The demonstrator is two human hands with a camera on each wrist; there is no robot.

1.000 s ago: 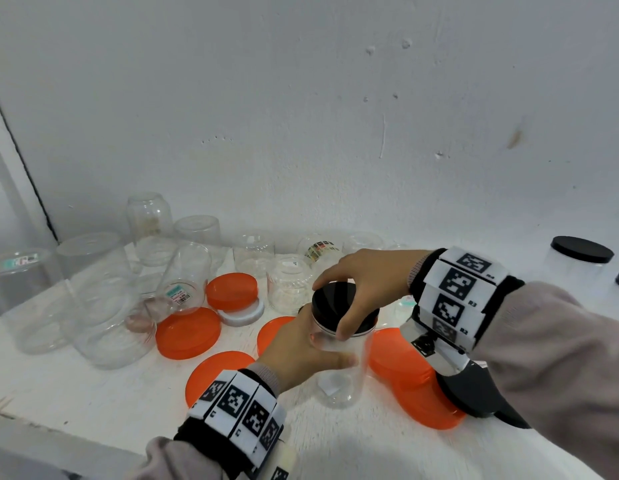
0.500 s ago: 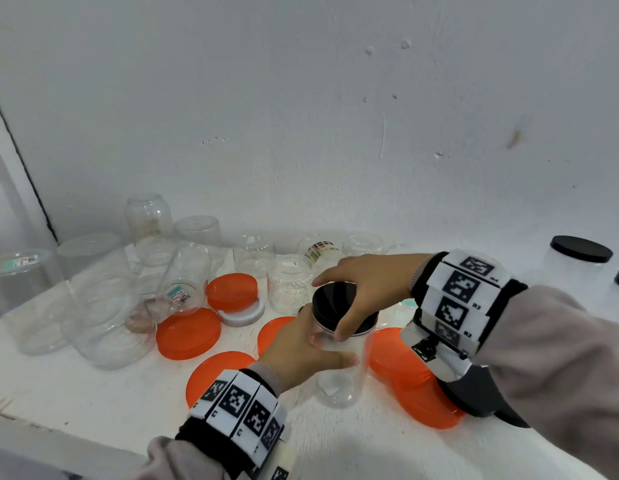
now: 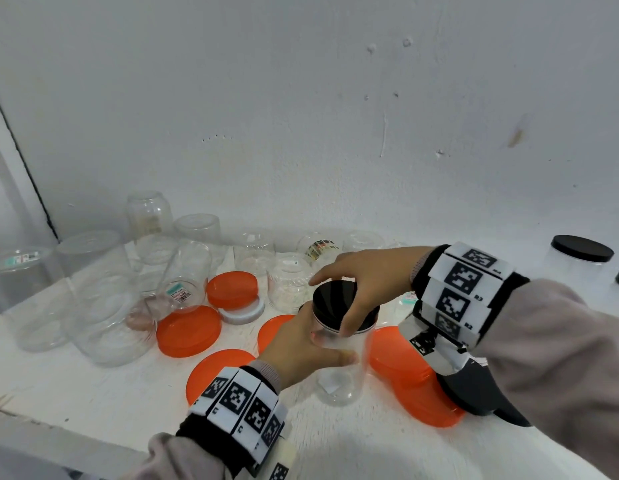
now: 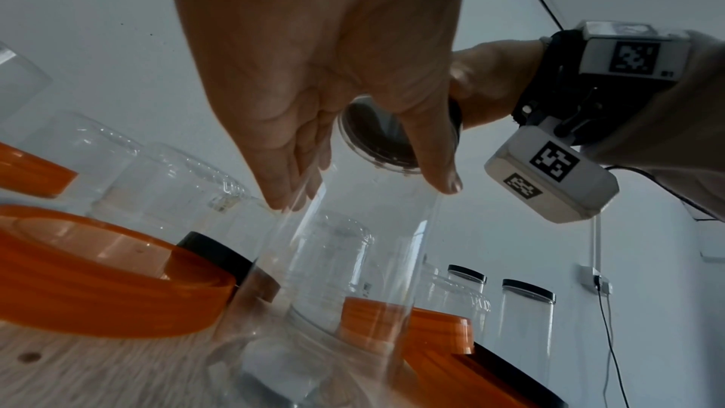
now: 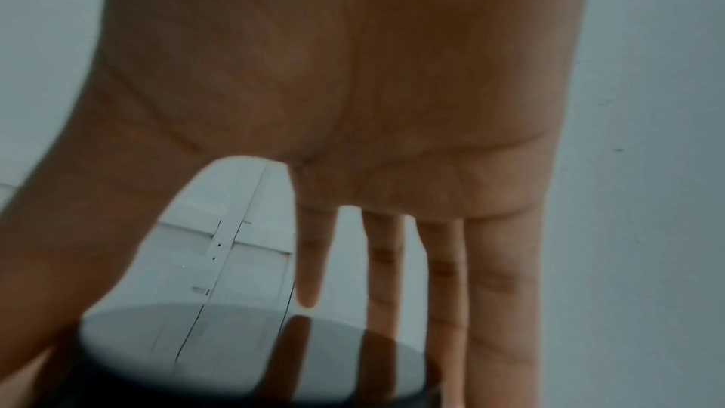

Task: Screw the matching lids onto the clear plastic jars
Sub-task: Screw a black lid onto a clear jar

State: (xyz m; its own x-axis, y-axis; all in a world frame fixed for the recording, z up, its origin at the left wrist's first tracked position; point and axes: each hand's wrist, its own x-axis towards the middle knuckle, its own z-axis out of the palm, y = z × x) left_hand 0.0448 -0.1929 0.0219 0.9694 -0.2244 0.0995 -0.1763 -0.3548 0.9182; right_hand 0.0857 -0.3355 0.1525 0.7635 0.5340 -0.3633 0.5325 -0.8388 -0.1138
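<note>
at frame centre the right hand [image 3: 365, 282] grasps the black lid [image 3: 335, 304] from above; the left hand [image 3: 301, 348] clasps the upright clear jar [image 3: 339, 372] directly beneath it.

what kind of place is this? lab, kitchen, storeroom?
Likely a plain storeroom or data-collection corner, not a kitchen: a white painted shelf against a bare scuffed wall, covered only with empty clear jars and loose orange lids.
</note>
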